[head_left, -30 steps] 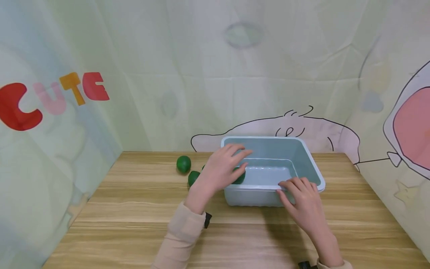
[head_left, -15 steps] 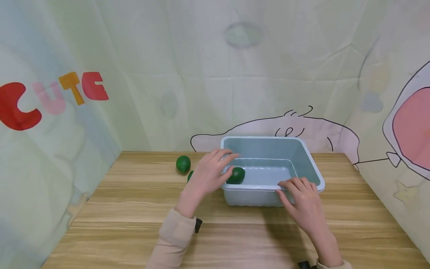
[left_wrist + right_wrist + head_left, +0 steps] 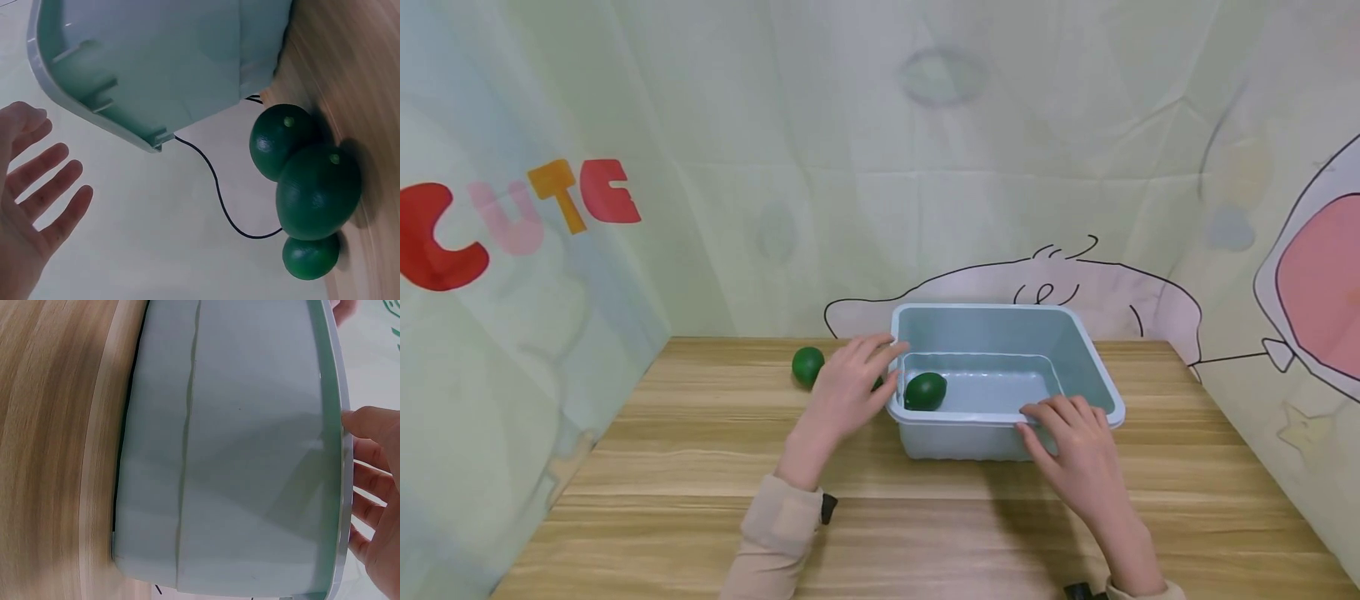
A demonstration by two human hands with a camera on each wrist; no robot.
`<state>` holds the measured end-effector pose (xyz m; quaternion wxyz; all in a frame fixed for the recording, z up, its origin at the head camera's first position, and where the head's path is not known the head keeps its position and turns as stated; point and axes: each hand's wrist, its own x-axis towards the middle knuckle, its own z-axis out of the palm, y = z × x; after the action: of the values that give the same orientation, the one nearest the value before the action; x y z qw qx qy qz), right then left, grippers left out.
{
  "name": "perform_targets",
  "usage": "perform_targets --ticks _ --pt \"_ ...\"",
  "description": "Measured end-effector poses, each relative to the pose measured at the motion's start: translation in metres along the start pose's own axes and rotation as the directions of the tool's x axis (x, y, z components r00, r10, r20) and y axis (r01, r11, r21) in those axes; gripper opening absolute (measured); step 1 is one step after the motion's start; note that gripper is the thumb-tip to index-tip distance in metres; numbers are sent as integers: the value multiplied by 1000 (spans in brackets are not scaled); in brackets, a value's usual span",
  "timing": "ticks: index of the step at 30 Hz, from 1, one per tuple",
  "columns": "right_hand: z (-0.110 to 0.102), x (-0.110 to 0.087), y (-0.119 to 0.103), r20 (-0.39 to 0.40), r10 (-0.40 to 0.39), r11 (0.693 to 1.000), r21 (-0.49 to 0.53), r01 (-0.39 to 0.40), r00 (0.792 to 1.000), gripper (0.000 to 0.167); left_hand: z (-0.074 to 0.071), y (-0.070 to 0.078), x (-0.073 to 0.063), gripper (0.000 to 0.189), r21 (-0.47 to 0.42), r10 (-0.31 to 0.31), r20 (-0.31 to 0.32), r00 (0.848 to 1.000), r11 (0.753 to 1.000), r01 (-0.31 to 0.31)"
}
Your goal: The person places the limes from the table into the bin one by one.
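A light blue plastic bin point(image 3: 992, 442) stands on the table with one dark green lime point(image 3: 926, 391) lying in its left front corner. My left hand point(image 3: 848, 387), fingers spread and holding nothing, hovers just outside the bin's left rim. Outside the bin are more limes; a lime point(image 3: 808, 367) shows behind that hand, while others are mostly hidden by it. The left wrist view has three in a cluster, with the biggest lime point(image 3: 319, 190) in the middle. My right hand point(image 3: 1078, 450) holds the bin's front rim near its right end, thumb outside and fingers over the edge.
The wooden table point(image 3: 700, 483) reaches back to a printed cloth backdrop point(image 3: 760, 250). In the left wrist view the bin's underside edge and rim point(image 3: 94, 119) rise close to the fingers. Dark wrist straps show at both cuffs.
My left hand has drawn back left, out of the bin, leaving a lime in its corner uncovered. My right hand stays on the front rim, and the bin has not moved.
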<state>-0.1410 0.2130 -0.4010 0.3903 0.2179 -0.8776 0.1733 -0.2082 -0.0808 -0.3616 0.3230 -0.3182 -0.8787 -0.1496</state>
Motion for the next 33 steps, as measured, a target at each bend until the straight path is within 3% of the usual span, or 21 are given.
perform_targets --ticks 10,21,33 --pt "0 0 0 2 5 1000 1 -5 1000 20 4 -9 -9 34 -2 -64 36 997 998 64" --pt "1 -1 2 -2 4 1000 11 -4 1000 16 13 -21 -14 34 25 -82 71 994 996 81" --pt "2 -1 2 -2 1 1000 5 -1 1000 17 21 -37 -19 33 35 -149 185 971 989 145"
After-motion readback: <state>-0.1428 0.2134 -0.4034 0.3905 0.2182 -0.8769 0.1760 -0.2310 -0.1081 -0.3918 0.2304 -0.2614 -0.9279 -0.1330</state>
